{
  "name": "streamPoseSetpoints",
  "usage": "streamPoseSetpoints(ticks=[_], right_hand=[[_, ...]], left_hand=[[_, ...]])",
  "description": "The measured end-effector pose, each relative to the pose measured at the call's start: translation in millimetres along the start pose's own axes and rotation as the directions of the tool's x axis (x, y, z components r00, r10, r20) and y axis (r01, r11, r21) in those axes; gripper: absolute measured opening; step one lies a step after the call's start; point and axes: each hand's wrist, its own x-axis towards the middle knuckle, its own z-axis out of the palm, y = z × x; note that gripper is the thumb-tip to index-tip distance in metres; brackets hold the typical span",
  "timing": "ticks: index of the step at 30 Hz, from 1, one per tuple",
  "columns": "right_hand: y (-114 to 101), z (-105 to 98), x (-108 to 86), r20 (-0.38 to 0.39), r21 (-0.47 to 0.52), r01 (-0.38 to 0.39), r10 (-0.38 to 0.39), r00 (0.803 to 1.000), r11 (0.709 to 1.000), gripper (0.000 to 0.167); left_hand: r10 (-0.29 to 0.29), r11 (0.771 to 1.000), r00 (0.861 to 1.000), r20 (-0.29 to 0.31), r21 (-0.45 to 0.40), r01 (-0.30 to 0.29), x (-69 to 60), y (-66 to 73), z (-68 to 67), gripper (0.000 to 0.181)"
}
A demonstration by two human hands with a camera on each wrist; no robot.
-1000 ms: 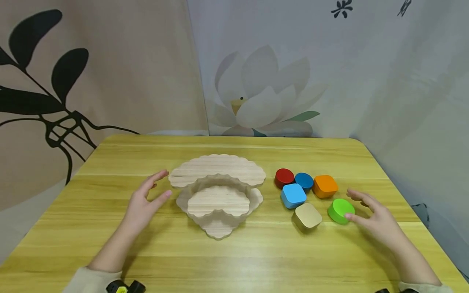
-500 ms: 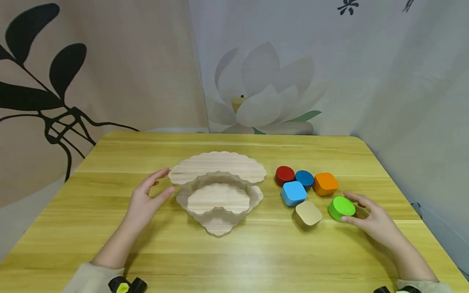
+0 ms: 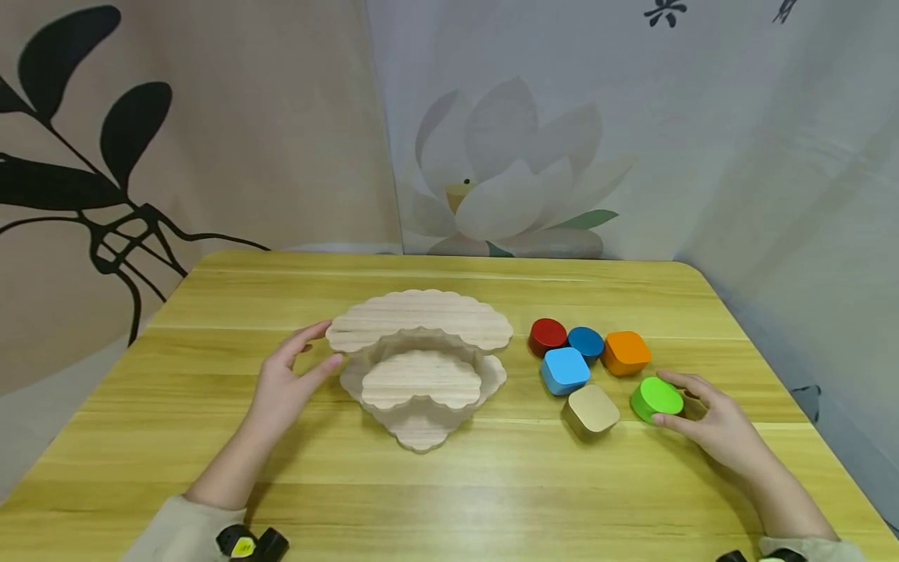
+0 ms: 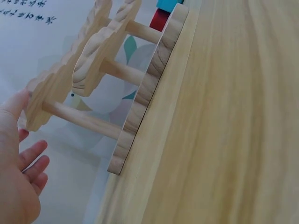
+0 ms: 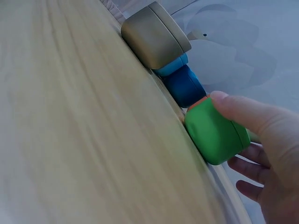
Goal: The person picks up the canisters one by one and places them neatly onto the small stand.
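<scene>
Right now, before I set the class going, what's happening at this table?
A person's right hand grips a round green container on the table. The left hand is at the left edge of a tiered wooden stand. Between them are five more containers: round red and dark blue, plus rounded-square light blue, orange and beige.

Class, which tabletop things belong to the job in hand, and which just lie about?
In the job:
green round container, in right hand
scalloped wooden stand, left hand at its edge

Apparently lying about:
red round container
dark blue round container
light blue square container
orange square container
beige square container
</scene>
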Motion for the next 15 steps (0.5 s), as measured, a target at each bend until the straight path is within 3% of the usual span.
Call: streamPoseSetpoints(ticks=[7, 15], right_hand=[[-3, 1, 0.1, -0.016, -0.004, -0.007, 0.007, 1.000, 1.000, 0.064], [-13, -2, -0.7, -0.023, 0.022, -0.019, 0.019, 1.000, 1.000, 0.066]], left_hand=[[-0.007, 1.000, 1.000, -0.024, -0.008, 0.007, 1.1, 2.4, 1.4, 0.049], [0.031, 0.998, 0.998, -0.062, 0.059, -0.027, 2.5, 1.2, 2.0, 0.047]])
